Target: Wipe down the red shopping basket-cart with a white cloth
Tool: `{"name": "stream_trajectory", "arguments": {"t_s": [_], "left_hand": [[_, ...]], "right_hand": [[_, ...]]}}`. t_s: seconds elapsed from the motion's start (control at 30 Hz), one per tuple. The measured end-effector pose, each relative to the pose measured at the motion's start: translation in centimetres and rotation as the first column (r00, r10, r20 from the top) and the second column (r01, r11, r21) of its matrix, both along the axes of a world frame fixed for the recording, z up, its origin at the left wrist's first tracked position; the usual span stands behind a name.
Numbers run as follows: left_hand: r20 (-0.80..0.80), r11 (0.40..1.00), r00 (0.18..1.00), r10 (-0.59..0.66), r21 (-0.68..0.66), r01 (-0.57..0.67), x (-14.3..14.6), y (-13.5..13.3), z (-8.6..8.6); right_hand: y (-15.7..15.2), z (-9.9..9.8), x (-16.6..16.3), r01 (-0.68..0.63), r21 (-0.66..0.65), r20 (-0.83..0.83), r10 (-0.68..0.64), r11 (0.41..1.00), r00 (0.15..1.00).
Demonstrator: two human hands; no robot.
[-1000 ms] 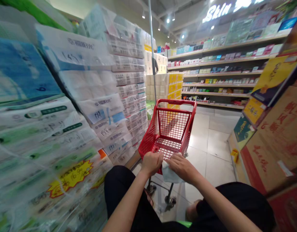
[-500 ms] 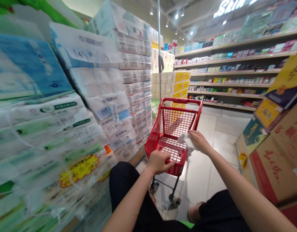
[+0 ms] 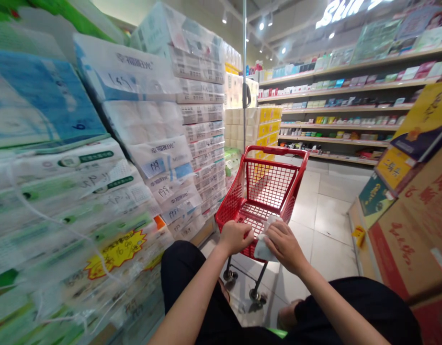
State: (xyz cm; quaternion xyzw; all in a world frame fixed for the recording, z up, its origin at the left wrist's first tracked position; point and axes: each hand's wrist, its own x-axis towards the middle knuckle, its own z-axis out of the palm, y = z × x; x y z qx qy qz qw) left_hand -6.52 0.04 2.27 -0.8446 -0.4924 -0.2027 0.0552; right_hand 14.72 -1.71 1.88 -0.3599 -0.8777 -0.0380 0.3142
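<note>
A small red shopping cart (image 3: pixel 271 184) with plastic mesh sides stands in front of my knees, its basket showing nothing inside. My left hand (image 3: pixel 235 238) is closed on the near rim of the basket, at the left corner. In my right hand (image 3: pixel 284 243) is a crumpled white cloth (image 3: pixel 264 250), pressed against the near right part of the rim. Part of the cloth hangs outside the basket, and my fingers cover the rest. Both hands are close together, slightly apart.
Tall stacks of wrapped tissue packs (image 3: pixel 156 153) rise close on the left. Cardboard boxes (image 3: pixel 414 225) stand along the right. Shelves of small goods (image 3: pixel 335 103) line the back, behind a glass door edge with a dark handle (image 3: pixel 246 96). Tiled floor (image 3: pixel 314 225) lies between.
My right hand has moved with the cloth from the cart's right side to the near rim, towards my left hand. In the view, the cart sits slightly further right.
</note>
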Motion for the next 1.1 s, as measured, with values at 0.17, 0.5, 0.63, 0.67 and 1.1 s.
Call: {"name": "stream_trajectory", "arguments": {"t_s": [0.17, 0.5, 0.63, 0.67, 1.1], "left_hand": [[0.005, 0.998, 0.998, -0.062, 0.009, 0.062, 0.8, -0.6, -0.2], [0.012, 1.0, 1.0, 0.011, -0.005, -0.011, 1.6, -0.3, -0.3], [0.01, 1.0, 1.0, 0.022, -0.013, -0.022, 1.7, 0.0, -0.1], [0.01, 1.0, 1.0, 0.02, -0.015, -0.02, 1.7, 0.0, -0.1], [-0.019, 0.998, 0.998, -0.054, -0.041, 0.053, 0.1, 0.5, 0.3]], "right_hand": [[3.6, 1.0, 4.7, 0.014, -0.033, 0.105, -0.011, 0.999, 0.994], [9.8, 0.5, 10.1, 0.374, -0.013, 0.074, -0.373, 0.927, 0.925], [7.2, -0.5, 7.7, 0.335, 0.051, -0.007, -0.335, 0.941, 0.942], [6.3, -0.6, 7.0, 0.313, 0.06, -0.02, -0.313, 0.948, 0.95], [-0.9, 1.2, 1.3, -0.016, 0.047, 0.218, 0.005, 0.999, 0.976]]}}
